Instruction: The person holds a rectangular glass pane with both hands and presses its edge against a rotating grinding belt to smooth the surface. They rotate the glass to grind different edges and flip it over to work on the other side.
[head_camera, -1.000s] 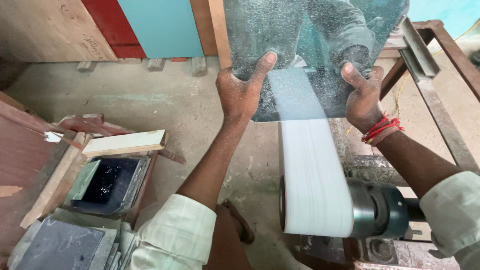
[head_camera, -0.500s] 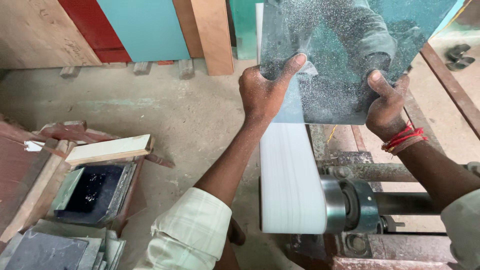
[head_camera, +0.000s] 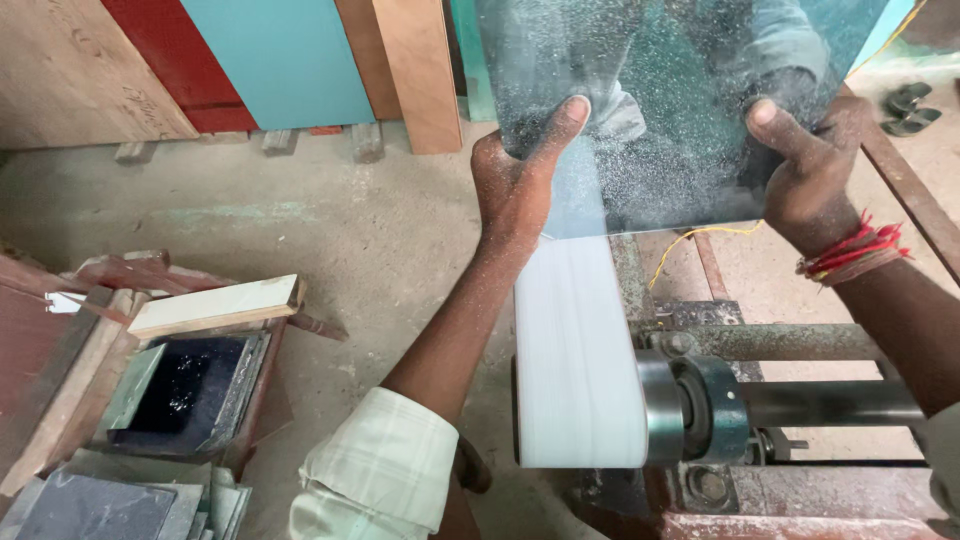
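Note:
A dusty, speckled mirror pane is held upright in front of me, above the white belt of a grinding machine. My left hand grips the pane's left edge, thumb on the front face. My right hand, with red thread at the wrist, grips the right edge. The pane's lower edge sits at the far end of the belt; whether it touches cannot be told. The mirror reflects a person's shirt and arms.
The belt runs on a metal roller and shaft in a rusty frame. Coloured boards lean against the back wall. At the left are a small dark water-filled box, a pale plank and stacked glass pieces.
The view has shifted so the pane and both hands now sit further right and higher. Both hands keep the same grip on the pane's edges over the belt.

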